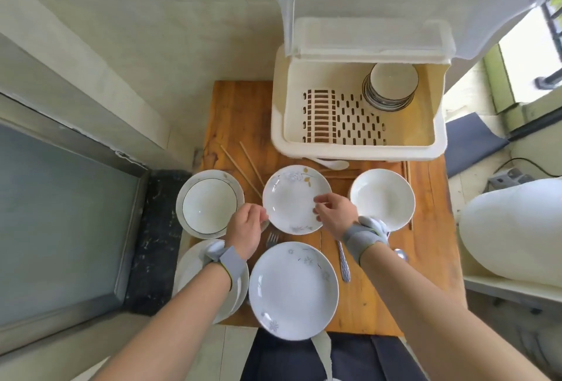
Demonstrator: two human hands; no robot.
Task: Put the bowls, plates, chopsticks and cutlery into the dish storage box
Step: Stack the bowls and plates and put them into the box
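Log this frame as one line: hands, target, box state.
left hand: fingers on left rim of small flowered plate | right hand: fingers on its right rim | storage box: lid open, stacked bowls inside | phase: gripping plate on table

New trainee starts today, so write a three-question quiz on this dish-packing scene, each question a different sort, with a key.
1. True or false: the dish storage box has its lid raised and already holds a stack of bowls.
2. Which dish do both hands touch? A) the flowered plate at the centre B) the large plate nearest the person C) the white bowl on the right
3. Fill in: the fork lies between the two ____.

Key
1. True.
2. A: left hand and right hand are at its opposite rims.
3. plates
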